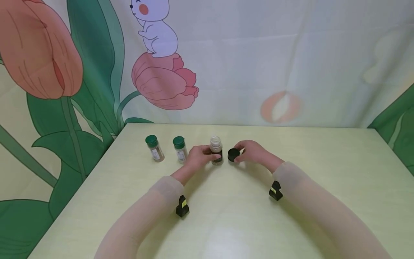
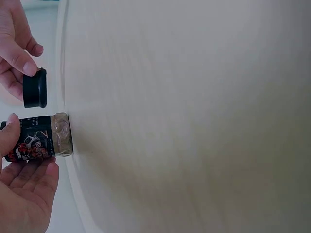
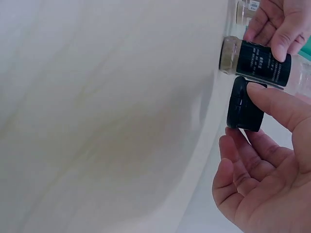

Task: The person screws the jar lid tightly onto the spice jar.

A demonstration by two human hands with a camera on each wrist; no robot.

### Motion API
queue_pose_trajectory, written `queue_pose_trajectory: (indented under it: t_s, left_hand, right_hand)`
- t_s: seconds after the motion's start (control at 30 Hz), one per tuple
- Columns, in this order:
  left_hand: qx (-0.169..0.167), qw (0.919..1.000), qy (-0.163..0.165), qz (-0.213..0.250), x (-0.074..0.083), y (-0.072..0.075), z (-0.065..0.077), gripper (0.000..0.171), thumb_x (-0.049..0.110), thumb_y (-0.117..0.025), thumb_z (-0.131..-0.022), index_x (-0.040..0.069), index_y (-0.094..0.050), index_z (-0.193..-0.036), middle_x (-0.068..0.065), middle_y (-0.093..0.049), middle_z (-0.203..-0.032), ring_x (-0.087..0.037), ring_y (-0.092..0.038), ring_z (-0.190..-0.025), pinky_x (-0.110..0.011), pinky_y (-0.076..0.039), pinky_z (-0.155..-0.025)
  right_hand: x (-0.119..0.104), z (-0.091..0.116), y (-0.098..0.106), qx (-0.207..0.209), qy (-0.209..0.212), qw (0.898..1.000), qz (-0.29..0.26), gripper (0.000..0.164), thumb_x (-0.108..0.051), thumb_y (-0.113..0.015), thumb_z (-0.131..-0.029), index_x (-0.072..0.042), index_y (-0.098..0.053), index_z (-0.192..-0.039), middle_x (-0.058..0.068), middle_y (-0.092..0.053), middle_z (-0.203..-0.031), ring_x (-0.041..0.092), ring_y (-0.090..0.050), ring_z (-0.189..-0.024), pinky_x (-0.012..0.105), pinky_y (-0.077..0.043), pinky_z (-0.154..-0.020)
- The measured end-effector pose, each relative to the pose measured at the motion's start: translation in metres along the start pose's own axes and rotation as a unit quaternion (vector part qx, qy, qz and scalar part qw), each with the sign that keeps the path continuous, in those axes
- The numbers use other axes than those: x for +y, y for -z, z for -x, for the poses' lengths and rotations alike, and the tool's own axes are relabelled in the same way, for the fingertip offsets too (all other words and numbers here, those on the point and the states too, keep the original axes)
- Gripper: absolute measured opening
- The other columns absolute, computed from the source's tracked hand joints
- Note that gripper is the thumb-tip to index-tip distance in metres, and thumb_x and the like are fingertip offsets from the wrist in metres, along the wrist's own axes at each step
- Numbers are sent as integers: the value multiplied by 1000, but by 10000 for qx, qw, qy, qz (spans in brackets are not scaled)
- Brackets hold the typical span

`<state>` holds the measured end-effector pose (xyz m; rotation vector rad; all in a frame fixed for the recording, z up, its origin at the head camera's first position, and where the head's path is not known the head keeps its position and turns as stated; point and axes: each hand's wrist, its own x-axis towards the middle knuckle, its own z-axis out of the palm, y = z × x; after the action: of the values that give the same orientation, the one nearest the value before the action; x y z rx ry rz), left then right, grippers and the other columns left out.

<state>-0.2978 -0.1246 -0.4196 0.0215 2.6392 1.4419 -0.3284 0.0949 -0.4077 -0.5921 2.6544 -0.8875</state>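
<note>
My left hand (image 1: 198, 158) grips a clear spice jar (image 1: 216, 141) with a black label, standing upright on the table with its top uncovered. In the left wrist view the jar (image 2: 62, 136) shows brownish contents near its base. Just to the right, my right hand (image 1: 255, 154) pinches a black cap (image 1: 233, 154) between thumb and fingers. The cap (image 3: 245, 104) is apart from the jar and seems to be held slightly above the tabletop in the left wrist view.
Two spice jars with green lids, one at the far left (image 1: 155, 149) and one nearer my left hand (image 1: 180, 149), stand upright on the pale table (image 1: 226, 223). A printed cloth (image 1: 233, 72) with tulips hangs behind the table's back edge.
</note>
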Motion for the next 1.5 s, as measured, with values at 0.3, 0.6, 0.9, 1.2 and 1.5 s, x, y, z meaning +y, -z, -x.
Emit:
queue_pose_trajectory:
  t_s: [0.3,0.6,0.9,1.2,1.5]
  left_hand:
    - [-120,9996,184,149,1,-3,2,51,21,-78,-92,7,-64,-139,-13,-66,-140,-30,-61,-135,-45,-49,-113]
    - [-195,9996,113,140,2,-6,7,49,20,-77,-92,6,-64,-138,-14,-66,-140,-31,-61,-135,-46,-48,-113]
    - [-240,9997,16,63,3,-9,13,48,18,-79,-91,4,-66,-135,-16,-68,-137,-31,-63,-133,-46,-48,-113]
    - [-348,9994,-30,15,4,-12,22,47,18,-79,-91,3,-66,-134,-17,-69,-135,-32,-64,-131,-46,-49,-112]
    - [-551,9983,-89,-163,10,-16,34,48,18,-79,-91,2,-67,-134,-17,-71,-132,-31,-66,-128,-45,-51,-109]
  right_hand:
    - [4,12,5,52,102,9999,-87,45,-12,-77,-86,6,-64,-125,24,-69,-125,29,-68,-99,32,-51,-86]
    - [5,20,6,32,123,9998,-120,44,-12,-77,-87,4,-65,-125,22,-70,-123,25,-66,-94,30,-49,-82]
    - [6,29,10,83,223,9997,-41,46,-13,-77,-86,5,-64,-126,23,-70,-123,26,-68,-93,29,-49,-80]
    - [11,37,9,59,210,9995,-213,45,-13,-76,-87,6,-64,-127,24,-70,-125,24,-69,-92,26,-48,-77]
    - [12,48,13,102,232,9993,-279,43,-14,-78,-87,5,-65,-124,23,-70,-123,24,-68,-93,27,-47,-77]
